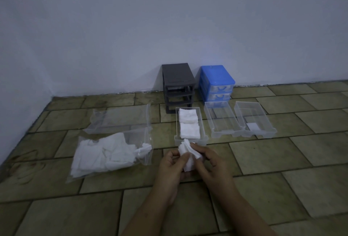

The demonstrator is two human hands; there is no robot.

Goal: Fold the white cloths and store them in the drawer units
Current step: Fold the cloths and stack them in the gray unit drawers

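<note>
Folding one white cloth just in front of the partly filled drawer.

Both the left hand (170, 162) and the right hand (208, 157) pinch a small white cloth (186, 155), held off the floor just in front of the clear drawer (202, 122) that lies before the grey unit (178, 83). That drawer already holds two stacks of folded cloths (188, 123). To its right lie two more clear drawers, the nearer one (222, 120) empty and the farther one (254, 117) holding only a small flat white piece. Left of the filled drawer, a plastic bag (111, 156) holds many unfolded cloths. The blue unit (216, 77) stands right of the grey one. By my judgement the task is in an early stage: most cloths remain, and the drawers are not back in a unit.
</note>
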